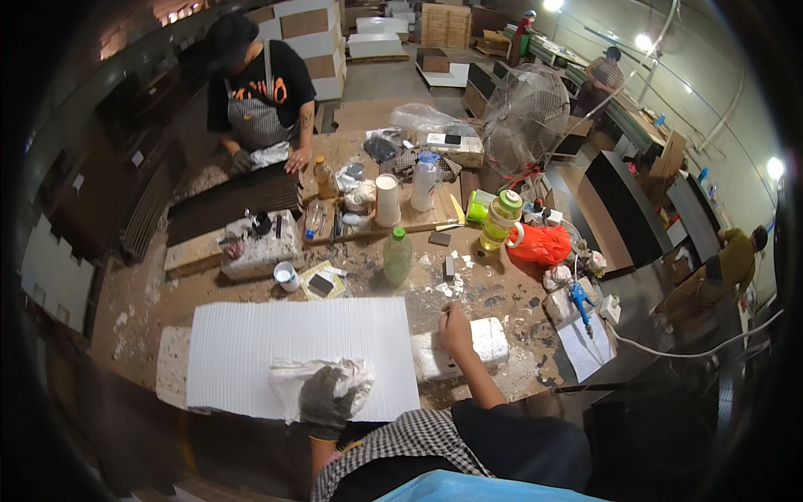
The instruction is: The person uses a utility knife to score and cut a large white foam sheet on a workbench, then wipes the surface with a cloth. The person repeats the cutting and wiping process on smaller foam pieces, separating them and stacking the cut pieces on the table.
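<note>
White ribbed panel (293, 330), head view: on its near part, the gloved left hand (323, 397) has its fingers gathered on a white cloth (288, 383). Right of the panel, by a white block (488, 339), the bare right hand (456, 333) shows curled fingers; their contents cannot be told. Beyond the panel: a green bottle (397, 261).

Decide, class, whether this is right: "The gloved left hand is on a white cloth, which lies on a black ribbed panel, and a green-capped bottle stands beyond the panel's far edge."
Not quite: the ribbed panel is white, not black, as the head view shows. The gloved left hand is on the white cloth, and the green-capped bottle stands beyond the panel's far edge.
</note>
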`<act>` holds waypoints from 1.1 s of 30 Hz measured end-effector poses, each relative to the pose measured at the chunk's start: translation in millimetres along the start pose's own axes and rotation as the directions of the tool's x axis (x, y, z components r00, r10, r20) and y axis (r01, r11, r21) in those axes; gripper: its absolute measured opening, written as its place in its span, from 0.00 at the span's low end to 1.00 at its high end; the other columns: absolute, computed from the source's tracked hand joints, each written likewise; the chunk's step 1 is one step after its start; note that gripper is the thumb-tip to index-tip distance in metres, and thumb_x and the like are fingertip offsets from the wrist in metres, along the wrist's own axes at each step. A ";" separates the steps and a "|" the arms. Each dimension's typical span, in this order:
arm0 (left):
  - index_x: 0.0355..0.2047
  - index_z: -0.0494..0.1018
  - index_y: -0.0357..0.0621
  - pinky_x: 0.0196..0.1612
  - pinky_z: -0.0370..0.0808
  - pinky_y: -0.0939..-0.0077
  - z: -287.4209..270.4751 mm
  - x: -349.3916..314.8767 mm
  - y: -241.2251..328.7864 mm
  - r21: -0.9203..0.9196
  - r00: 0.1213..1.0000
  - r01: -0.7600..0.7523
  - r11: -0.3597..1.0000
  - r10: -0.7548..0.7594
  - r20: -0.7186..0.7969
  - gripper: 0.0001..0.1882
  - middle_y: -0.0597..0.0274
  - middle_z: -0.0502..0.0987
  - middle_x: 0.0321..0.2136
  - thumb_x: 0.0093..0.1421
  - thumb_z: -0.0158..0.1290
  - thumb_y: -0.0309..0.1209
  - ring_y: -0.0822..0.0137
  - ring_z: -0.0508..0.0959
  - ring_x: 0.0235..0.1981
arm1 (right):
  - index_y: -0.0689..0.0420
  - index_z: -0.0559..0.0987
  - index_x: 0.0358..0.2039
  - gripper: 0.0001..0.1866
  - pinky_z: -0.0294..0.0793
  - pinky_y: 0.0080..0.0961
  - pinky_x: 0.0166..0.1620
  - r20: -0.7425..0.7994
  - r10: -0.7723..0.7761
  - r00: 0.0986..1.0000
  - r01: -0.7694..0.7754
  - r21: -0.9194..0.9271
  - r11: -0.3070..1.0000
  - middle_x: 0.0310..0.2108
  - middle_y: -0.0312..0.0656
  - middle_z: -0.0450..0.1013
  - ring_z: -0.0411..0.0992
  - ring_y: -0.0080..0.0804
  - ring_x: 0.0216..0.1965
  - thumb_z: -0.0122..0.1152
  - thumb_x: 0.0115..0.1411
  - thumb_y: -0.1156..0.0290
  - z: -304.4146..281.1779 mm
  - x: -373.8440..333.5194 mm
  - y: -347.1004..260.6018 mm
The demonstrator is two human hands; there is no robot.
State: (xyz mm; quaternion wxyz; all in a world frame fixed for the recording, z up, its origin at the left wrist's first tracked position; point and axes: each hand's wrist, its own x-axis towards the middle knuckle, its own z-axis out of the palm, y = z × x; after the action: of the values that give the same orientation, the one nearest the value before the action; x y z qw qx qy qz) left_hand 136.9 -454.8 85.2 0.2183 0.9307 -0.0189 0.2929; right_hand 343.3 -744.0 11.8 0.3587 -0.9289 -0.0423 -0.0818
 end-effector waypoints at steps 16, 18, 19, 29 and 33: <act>0.35 0.82 0.49 0.68 0.58 0.36 0.8 -3.9 1.9 0.165 0.998 0.023 0.986 -0.013 -0.060 0.17 0.59 0.82 0.38 0.53 0.65 0.47 0.46 0.75 0.54 | 0.59 0.74 0.33 0.05 0.73 0.53 0.38 0.097 -0.229 0.969 0.246 -0.235 0.940 0.29 0.53 0.77 0.76 0.56 0.33 0.51 0.62 0.72 10.2 -2.9 -2.7; 0.35 0.82 0.49 0.68 0.57 0.36 1.6 -1.6 -0.9 0.137 1.000 0.030 0.990 -0.029 -0.011 0.17 0.58 0.82 0.38 0.53 0.65 0.48 0.44 0.74 0.55 | 0.57 0.76 0.38 0.06 0.73 0.50 0.39 0.082 -0.211 0.974 0.225 -0.240 0.944 0.31 0.50 0.78 0.77 0.54 0.34 0.52 0.63 0.71 9.5 -3.7 -4.9; 0.35 0.82 0.49 0.68 0.57 0.36 0.5 -2.9 -1.3 0.124 0.998 0.052 0.991 -0.056 0.025 0.18 0.57 0.82 0.38 0.54 0.64 0.48 0.43 0.74 0.56 | 0.56 0.78 0.40 0.08 0.74 0.49 0.39 0.108 -0.159 0.981 0.183 -0.263 0.947 0.32 0.49 0.78 0.77 0.53 0.35 0.52 0.64 0.70 9.6 -5.2 -6.7; 0.43 0.76 0.43 0.44 0.75 0.52 -7.6 -15.3 18.8 0.101 0.973 0.190 0.977 -0.201 0.110 0.27 0.50 0.78 0.36 0.48 0.72 0.44 0.47 0.79 0.39 | 0.57 0.79 0.42 0.12 0.74 0.49 0.42 -0.036 -0.231 0.972 0.223 -0.154 0.963 0.33 0.50 0.77 0.76 0.54 0.39 0.53 0.58 0.77 -1.6 -10.8 -20.4; 0.50 0.77 0.39 0.45 0.76 0.62 -40.2 -55.8 8.8 -0.033 0.946 0.311 0.950 -0.306 0.105 0.22 0.51 0.81 0.39 0.57 0.63 0.35 0.58 0.81 0.42 | 0.56 0.79 0.44 0.13 0.74 0.50 0.41 0.081 -0.133 0.988 0.147 -0.214 0.966 0.34 0.52 0.78 0.77 0.55 0.38 0.52 0.60 0.76 1.7 -9.8 -18.4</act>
State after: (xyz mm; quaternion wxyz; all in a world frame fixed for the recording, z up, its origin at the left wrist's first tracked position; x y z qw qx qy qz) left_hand 67.7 -451.2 87.3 0.2830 0.9299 0.1092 0.2082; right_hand 331.3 -729.5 20.9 0.2456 -0.9597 -0.1103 -0.0803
